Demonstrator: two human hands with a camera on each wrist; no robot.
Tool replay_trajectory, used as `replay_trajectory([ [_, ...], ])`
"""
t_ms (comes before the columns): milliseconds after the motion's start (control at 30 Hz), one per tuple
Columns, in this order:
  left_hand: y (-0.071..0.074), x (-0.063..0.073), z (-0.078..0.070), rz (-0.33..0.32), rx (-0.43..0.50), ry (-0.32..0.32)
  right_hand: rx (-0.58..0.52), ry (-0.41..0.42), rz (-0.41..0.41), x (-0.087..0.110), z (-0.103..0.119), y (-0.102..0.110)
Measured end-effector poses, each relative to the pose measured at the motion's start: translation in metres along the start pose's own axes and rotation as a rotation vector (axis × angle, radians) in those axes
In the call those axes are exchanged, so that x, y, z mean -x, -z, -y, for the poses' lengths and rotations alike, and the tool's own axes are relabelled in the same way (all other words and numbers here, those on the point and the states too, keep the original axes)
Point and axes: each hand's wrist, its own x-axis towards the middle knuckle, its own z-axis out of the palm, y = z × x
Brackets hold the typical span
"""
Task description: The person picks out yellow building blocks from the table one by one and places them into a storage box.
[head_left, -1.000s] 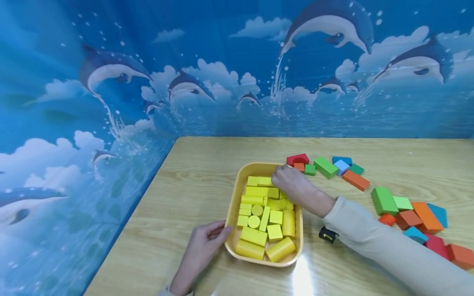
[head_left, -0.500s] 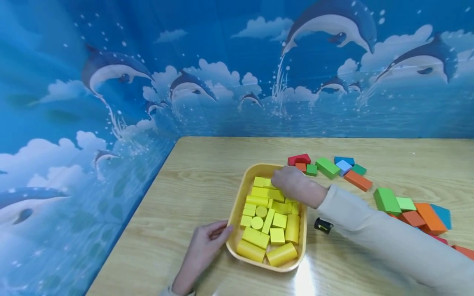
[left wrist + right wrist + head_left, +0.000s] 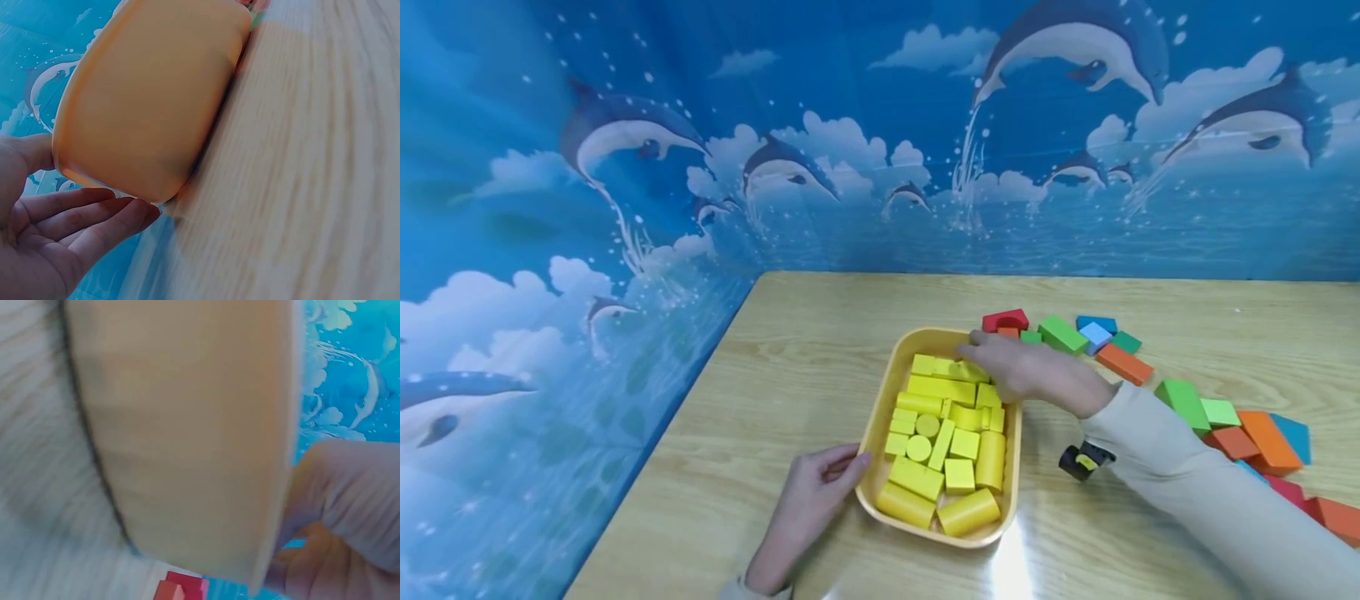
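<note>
A yellow-orange plastic tray (image 3: pixel 880 417) filled with yellow toy blocks (image 3: pixel 951 390) lies on the table in the head view. My left hand (image 3: pixel 820 487) pinches the tray's near left side, thumb at the rim. In the left wrist view its fingers (image 3: pixel 103 222) lie along the tray's outside. Over the far right corner reaches my right hand (image 3: pixel 1018 367), its fingers above the blocks there, with no block seen between them. From the right wrist view, the right hand (image 3: pixel 350 519) bends over the tray's rim (image 3: pixel 281 487), which hides its fingertips.
Several loose blocks in red, green, blue and orange lie right of the tray, including a green block (image 3: pixel 1182 406) and a red arch block (image 3: pixel 1006 320). A dolphin-printed backdrop (image 3: pixel 850 167) borders the wooden table (image 3: pixel 775 358) at the back and left.
My right hand has drawn to the right and its fingers have loosened, uncovering more yellow blocks at the tray's far end. The left hand keeps its hold on the tray.
</note>
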Motion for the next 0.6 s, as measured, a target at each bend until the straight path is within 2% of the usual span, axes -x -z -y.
replay_trajectory([
  [100, -0.001, -0.002, 0.000, 0.005, 0.008, -0.004, -0.001, 0.011, -0.036, 0.002, -0.004, -0.007],
  [267, -0.002, -0.004, 0.000, 0.018, 0.009, -0.001, -0.005, 0.074, -0.171, 0.009, -0.011, -0.018],
  [467, -0.003, -0.007, 0.001, 0.019, 0.013, 0.014, -0.032, 0.128, -0.279, 0.015, -0.016, -0.024],
  [533, -0.002, -0.008, -0.005, 0.007, -0.046, 0.001, -0.040, 0.176, -0.353, 0.021, -0.019, -0.024],
  [600, 0.000, -0.012, -0.017, -0.013, -0.138, -0.055, -0.049, 0.205, -0.453, 0.031, -0.021, -0.022],
])
